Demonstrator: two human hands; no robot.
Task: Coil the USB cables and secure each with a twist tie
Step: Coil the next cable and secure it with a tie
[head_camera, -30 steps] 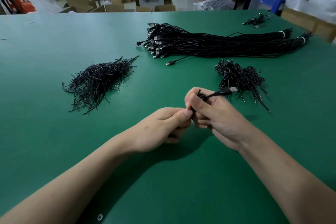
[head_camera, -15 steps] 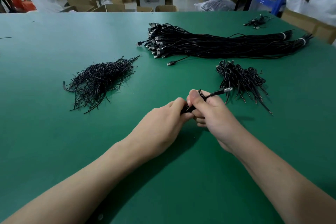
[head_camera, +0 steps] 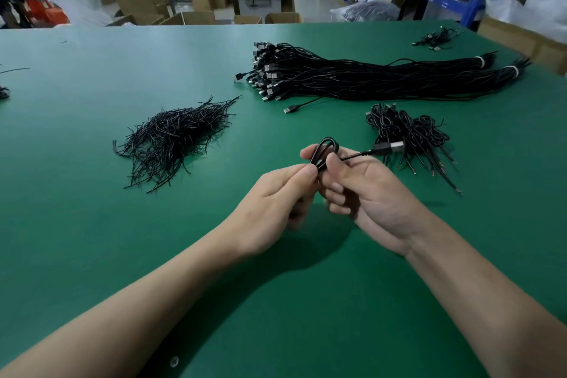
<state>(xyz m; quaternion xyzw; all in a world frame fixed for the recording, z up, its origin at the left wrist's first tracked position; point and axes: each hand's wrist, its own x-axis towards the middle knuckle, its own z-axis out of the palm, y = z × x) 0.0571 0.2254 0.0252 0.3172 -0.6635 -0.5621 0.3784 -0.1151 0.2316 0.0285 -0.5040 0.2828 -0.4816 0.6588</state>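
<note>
- While the left hand point(head_camera: 276, 202) and right hand point(head_camera: 368, 190) both pinch one coiled cable point(head_camera: 325, 153), no tie shows on it
- Few finished coils point(head_camera: 408, 132) lie near; the large bundle point(head_camera: 368, 80) looks untouched

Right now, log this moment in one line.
stage: coiling | cable: looped | left hand: pinches cable | right hand: holds cable | ties: piled left

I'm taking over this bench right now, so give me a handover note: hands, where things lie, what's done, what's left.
Left hand and right hand pinch one coiled cable, plug pointing right.
Twist ties: pile at left. Straight cables: bundle at the far side. Pile of coils: right.
Done: this cable coiled; tie on it not visible.
Left: tie it, then the bundle.
</note>
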